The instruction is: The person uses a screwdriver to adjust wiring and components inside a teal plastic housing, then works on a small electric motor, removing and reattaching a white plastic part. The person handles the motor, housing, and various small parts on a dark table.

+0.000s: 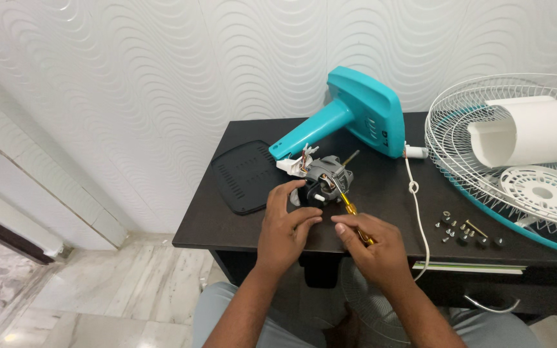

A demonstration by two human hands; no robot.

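Hands (330, 235) at motor (323, 177); screws (467, 233), grille (517, 154) beside.

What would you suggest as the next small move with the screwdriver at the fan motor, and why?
Probably steady the motor and keep the tip seated before turning. The right hand holds the yellow screwdriver angled into the motor, and the left hand rests against it. Whether the tip sits in a screw head cannot be seen.
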